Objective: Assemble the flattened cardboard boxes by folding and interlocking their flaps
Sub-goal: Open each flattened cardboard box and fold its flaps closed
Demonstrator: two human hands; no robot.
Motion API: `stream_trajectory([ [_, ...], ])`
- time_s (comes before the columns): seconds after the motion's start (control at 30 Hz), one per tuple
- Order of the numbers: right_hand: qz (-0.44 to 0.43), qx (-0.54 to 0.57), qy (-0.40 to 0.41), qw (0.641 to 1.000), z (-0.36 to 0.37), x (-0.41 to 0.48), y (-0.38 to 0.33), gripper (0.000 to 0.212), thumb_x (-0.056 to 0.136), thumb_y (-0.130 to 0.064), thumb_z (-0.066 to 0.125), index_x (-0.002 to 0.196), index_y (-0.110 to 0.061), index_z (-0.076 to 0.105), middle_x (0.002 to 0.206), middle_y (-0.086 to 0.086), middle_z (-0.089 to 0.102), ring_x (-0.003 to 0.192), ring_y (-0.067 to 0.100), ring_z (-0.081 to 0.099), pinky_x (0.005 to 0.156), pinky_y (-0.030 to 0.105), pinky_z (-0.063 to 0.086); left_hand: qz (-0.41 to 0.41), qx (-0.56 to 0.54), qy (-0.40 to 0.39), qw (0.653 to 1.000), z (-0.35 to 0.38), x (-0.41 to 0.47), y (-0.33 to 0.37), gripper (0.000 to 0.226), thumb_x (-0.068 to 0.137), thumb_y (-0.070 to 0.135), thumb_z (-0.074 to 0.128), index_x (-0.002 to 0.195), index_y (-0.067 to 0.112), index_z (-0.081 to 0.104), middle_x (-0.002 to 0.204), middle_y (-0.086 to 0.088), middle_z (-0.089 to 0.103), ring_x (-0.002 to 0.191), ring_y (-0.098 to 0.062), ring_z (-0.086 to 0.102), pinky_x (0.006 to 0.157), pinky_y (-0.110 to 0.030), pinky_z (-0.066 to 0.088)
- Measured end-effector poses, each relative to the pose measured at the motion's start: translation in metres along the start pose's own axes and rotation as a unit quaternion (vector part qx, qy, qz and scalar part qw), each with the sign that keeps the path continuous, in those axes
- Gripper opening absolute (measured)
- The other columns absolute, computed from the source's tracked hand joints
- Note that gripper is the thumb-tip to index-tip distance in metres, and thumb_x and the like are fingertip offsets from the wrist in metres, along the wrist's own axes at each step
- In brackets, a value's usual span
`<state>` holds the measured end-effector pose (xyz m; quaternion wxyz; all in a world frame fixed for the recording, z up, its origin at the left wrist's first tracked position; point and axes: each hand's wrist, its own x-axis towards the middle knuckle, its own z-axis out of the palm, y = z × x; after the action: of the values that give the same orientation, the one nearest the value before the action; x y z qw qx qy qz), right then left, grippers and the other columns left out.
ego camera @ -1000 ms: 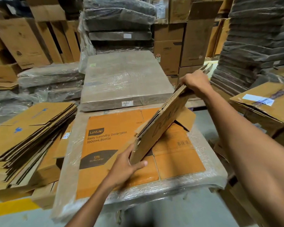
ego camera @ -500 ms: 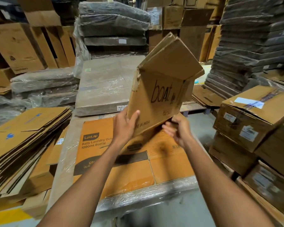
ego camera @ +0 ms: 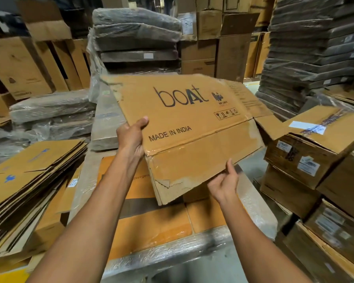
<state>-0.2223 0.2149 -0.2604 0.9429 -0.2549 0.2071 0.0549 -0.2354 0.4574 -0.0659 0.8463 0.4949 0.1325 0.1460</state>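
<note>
Left forearm: reached in from the lower left, up to the box.
Left hand [ego camera: 131, 137]: clamped on the left edge of the flattened brown cardboard box printed "boAt" [ego camera: 192, 117], thumb on the printed face, fingers hidden behind it.
Right hand [ego camera: 223, 182]: lower, at the right of the box, fingers curled, 1 digit raised against the lower edge of the bottom flap [ego camera: 198, 166]; whether it pinched the flap or only touched it could not be told.
Box: held in the air between both hands, still flat, printed face toward the camera, tilted down to the right, "MADE IN INDIA" near the left thumb. The bottom flap was creased along its fold and torn at its lower left corner.
Below the box: film-wrapped bundle of orange printed flat cartons [ego camera: 151, 231], lying level.
Left: loose pile of flat brown cartons with blue marks [ego camera: 29, 180], beside the bundle.
Right: stacked sealed brown boxes with white labels [ego camera: 315, 148].
Behind the box: grey-brown film-wrapped flat bundle [ego camera: 106, 123].
Farther back: dark film-wrapped bundles stacked high [ego camera: 135, 33] at the centre, another dark stack [ego camera: 315, 48] at the right, and flat brown cartons leaning upright [ego camera: 18, 68] at the left.
</note>
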Motion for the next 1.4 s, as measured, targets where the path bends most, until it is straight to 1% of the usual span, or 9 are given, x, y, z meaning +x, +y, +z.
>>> stream_trajectory([
  [0.2, -0.048, -0.019, 0.025, 0.998, -0.007, -0.038, 0.011, 0.033, 0.099, -0.031, 0.064, 0.123, -0.008, 0.068, 0.102, 0.015, 0.078, 0.096, 0.030, 0.074, 0.087, 0.046, 0.058, -0.145, 0.010, 0.075, 0.987, -0.087, 0.021, -0.066, 0.036, 0.090, 0.001, 0.071, 0.124, -0.005, 0.059, 0.108, -0.029, 0.071, 0.089, -0.039, 0.074, 0.068, -0.064, 0.058],
  [0.37, 0.046, -0.142, 0.149, 0.977, -0.069, -0.040, 0.057, 0.030, 0.098, -0.019, 0.070, 0.122, -0.002, 0.068, 0.109, 0.020, 0.076, 0.080, 0.027, 0.073, 0.067, 0.034, 0.059, -0.270, 0.073, 0.118, 0.953, -0.160, 0.014, -0.131, 0.032, 0.101, 0.012, 0.060, 0.130, -0.002, 0.057, 0.106, -0.025, 0.070, 0.080, -0.037, 0.071, 0.045, -0.056, 0.058],
  [0.47, 0.053, -0.158, 0.190, 0.968, -0.085, -0.044, 0.069, 0.025, 0.099, -0.011, 0.067, 0.120, 0.002, 0.065, 0.107, 0.021, 0.074, 0.069, 0.027, 0.070, 0.045, 0.028, 0.055, -0.299, 0.068, 0.097, 0.947, -0.177, -0.010, -0.143, 0.033, 0.105, 0.025, 0.055, 0.130, 0.004, 0.058, 0.110, -0.024, 0.072, 0.089, -0.036, 0.071, 0.054, -0.058, 0.059],
  [0.63, 0.033, -0.115, 0.176, 0.977, -0.073, -0.033, 0.068, 0.020, 0.099, -0.009, 0.066, 0.116, 0.001, 0.066, 0.091, 0.015, 0.078, 0.085, 0.028, 0.072, 0.056, 0.032, 0.063, -0.271, -0.128, 0.020, 0.954, -0.191, -0.033, -0.145, 0.053, 0.105, 0.051, 0.041, 0.126, 0.010, 0.066, 0.121, -0.020, 0.071, 0.107, -0.034, 0.072, 0.088, -0.057, 0.056],
  [0.73, 0.037, -0.077, 0.127, 0.988, -0.051, -0.025, 0.077, 0.029, 0.098, -0.010, 0.066, 0.126, 0.000, 0.064, 0.105, 0.019, 0.077, 0.088, 0.028, 0.077, 0.074, 0.039, 0.065, -0.253, -0.135, -0.020, 0.958, -0.186, -0.068, -0.173, 0.026, 0.080, 0.021, 0.079, 0.105, 0.011, 0.079, 0.110, -0.018, 0.074, 0.098, -0.031, 0.074, 0.080, -0.050, 0.062],
  [0.87, 0.031, -0.095, 0.095, 0.990, -0.021, -0.016, 0.093, 0.047, 0.089, -0.014, 0.077, 0.132, -0.004, 0.060, 0.124, 0.021, 0.071, 0.109, 0.033, 0.071, 0.102, 0.048, 0.055, -0.263, -0.002, -0.170, 0.950, -0.138, -0.098, -0.197, 0.047, 0.085, 0.002, 0.074, 0.129, 0.001, 0.057, 0.132, -0.019, 0.067, 0.129, -0.030, 0.060, 0.113, -0.057, 0.041],
  [1.03, 0.040, -0.124, 0.045, 0.990, -0.003, -0.018, 0.102, 0.055, 0.090, -0.011, 0.076, 0.140, -0.008, 0.053, 0.134, 0.019, 0.065, 0.118, 0.034, 0.064, 0.075, 0.037, 0.063, -0.195, -0.032, 0.018, 0.980, -0.100, -0.085, -0.191, 0.024, 0.095, 0.021, 0.070, 0.117, 0.011, 0.064, 0.129, 0.001, 0.061, 0.117, -0.025, 0.061, 0.106, -0.042, 0.050],
  [1.2, 0.029, -0.118, 0.052, 0.991, -0.012, -0.012, 0.074, 0.054, 0.099, -0.034, 0.065, 0.149, -0.016, 0.050, 0.152, 0.018, 0.044, 0.140, 0.041, 0.044, 0.106, 0.052, 0.048, -0.197, -0.049, 0.080, 0.976, -0.144, -0.063, -0.175, 0.007, 0.099, 0.006, 0.061, 0.104, 0.001, 0.061, 0.133, -0.005, 0.051, 0.127, -0.037, 0.051, 0.098, -0.042, 0.052],
  [1.4, -0.038, -0.149, 0.164, 0.974, -0.061, -0.004, 0.022, 0.040, 0.101, -0.036, 0.062, 0.135, -0.014, 0.060, 0.109, 0.004, 0.070, 0.097, 0.023, 0.065, 0.090, 0.043, 0.055, -0.190, -0.016, 0.120, 0.974, -0.229, -0.046, -0.154, 0.007, 0.098, 0.004, 0.059, 0.092, 0.004, 0.062, 0.121, -0.006, 0.057, 0.111, -0.032, 0.057, 0.083, -0.036, 0.060],
])
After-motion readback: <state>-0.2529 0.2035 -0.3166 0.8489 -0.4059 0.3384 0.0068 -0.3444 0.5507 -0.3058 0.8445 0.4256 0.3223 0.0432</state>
